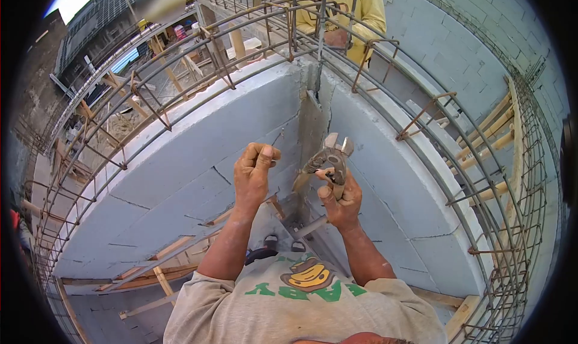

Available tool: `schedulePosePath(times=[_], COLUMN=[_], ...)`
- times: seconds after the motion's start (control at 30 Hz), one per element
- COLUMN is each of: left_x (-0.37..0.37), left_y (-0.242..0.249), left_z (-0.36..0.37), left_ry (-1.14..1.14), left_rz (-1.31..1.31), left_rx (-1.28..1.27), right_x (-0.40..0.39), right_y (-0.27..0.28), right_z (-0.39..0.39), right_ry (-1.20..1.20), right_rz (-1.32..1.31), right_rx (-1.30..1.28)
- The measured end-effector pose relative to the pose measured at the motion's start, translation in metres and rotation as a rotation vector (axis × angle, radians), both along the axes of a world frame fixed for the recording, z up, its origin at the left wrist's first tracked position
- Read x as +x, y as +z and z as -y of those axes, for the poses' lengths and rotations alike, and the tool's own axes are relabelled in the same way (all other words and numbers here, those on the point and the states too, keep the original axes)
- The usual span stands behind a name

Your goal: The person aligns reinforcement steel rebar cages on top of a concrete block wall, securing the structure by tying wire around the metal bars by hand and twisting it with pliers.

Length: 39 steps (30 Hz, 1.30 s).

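My right hand (343, 207) is closed around the handles of worn metal pincers (333, 157), whose jaws point up and stand apart. To its left, at nearly the same height, my left hand (251, 174) is raised with thumb and fingers pinched together. Whatever it pinches, if anything, is too small to make out. Both hands are in the air before the corner of a pale block wall (198, 145). Above that corner runs a rebar cage (293, 34) of long bars and bent stirrups, apart from both hands.
Across the corner stands a co-worker in a yellow shirt (368, 13), partly behind the rebar. Wooden braces (162, 284) lie below on the left. Round timber poles (490, 140) stick out at the right. My sandalled feet (298, 246) show far below.
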State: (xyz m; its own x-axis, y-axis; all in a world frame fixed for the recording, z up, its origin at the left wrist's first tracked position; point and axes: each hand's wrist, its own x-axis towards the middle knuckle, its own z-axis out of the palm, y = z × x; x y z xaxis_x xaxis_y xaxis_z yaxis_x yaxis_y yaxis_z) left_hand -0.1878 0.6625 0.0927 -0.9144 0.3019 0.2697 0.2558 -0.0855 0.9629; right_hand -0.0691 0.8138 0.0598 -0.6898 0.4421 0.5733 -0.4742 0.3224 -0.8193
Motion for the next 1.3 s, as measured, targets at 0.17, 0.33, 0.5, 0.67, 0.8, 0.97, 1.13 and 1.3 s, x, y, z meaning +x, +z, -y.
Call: schedulePosePath(times=[0.17,0.33,0.5,0.67,0.8,0.97,1.13,1.3], left_x=[-0.013,-0.026,-0.043,-0.035,-0.042,-0.043,-0.043,-0.030], left_y=[0.028,0.059,0.047,0.039,0.028,0.022,0.012,0.002], left_z=[-0.017,-0.031,-0.034,-0.041,-0.036,-0.026,-0.030,-0.050], left_ry=[0.078,0.147,-0.060,-0.222,-0.326,-0.385,-0.439,-0.545], left_rz=[-0.184,-0.400,-0.309,-0.233,-0.185,-0.097,-0.055,-0.014], left_rx=[-0.061,-0.081,0.067,0.047,0.066,0.036,0.049,0.029], right_x=[0.022,0.070,0.114,0.117,0.106,0.116,0.141,0.192], right_y=[0.071,0.141,0.229,0.252,0.239,0.227,0.238,0.241], right_z=[-0.024,-0.036,-0.045,-0.066,-0.084,-0.096,-0.067,-0.016], right_ry=[0.189,-0.169,-0.745,-1.024,-1.079,-1.160,-1.115,-1.256], right_rz=[-0.016,-0.137,-0.454,-0.213,-0.151,0.082,-0.534,-0.426], right_rx=[-0.413,-0.188,0.080,0.317,0.356,0.305,0.297,0.196])
